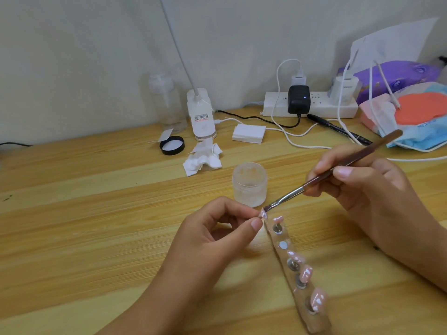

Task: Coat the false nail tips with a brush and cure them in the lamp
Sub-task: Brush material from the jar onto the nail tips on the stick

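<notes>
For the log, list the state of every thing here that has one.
Left hand: pinches a nail tip.
Right hand: holds the brush, bristles on that tip.
Jar: open.
Black lid: lying inside up.
Holder strip: four tips mounted, one spot bare.
Black adapter: plugged in, light on.
Tissue: crumpled.

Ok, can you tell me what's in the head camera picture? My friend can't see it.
The left hand pinches a pink nail tip while the right hand paints it with a brush. More pink tips sit on a strip on the wooden desk, near a frosted jar.
</notes>
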Demonstrator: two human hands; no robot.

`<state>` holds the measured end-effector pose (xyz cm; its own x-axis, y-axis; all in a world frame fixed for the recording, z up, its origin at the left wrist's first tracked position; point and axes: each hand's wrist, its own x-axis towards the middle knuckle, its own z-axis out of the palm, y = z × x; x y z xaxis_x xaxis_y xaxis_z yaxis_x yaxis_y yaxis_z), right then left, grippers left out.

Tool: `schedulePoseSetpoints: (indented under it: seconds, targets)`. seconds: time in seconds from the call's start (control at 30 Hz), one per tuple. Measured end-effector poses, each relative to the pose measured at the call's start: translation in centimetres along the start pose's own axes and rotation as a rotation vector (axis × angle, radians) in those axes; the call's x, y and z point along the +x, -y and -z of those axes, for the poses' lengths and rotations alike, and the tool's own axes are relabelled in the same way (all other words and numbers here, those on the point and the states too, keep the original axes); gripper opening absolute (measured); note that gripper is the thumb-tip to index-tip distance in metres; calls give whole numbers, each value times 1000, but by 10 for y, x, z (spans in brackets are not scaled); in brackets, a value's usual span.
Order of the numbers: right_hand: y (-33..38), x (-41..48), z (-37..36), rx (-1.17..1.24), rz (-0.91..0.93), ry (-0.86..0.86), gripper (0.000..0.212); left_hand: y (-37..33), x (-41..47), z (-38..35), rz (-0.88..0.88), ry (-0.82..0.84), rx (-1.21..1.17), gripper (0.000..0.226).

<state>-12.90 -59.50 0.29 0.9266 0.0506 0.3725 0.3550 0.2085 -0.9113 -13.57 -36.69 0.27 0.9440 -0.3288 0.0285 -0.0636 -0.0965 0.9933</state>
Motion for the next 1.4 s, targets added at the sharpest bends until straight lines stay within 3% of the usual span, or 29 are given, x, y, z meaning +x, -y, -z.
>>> schedulePoseSetpoints:
  seconds: [0.47, 0.7, 0.93, 1.4]
  targets:
    - [-3, 1, 2, -94, -44, -48, 21, -1, -1, 0, -3, 14, 24, 11]
    - [0, -1, -1, -38, -32, 33, 20, 0, 0, -1, 7, 4, 8, 9]
    - [-3, 2, 2, -70, -47, -71, 26, -2, -1, -1, -10, 5, 5, 11]
    - [1, 0, -4, 36, -25, 75, 22, -5, 0, -2, -2, 19, -122, 3]
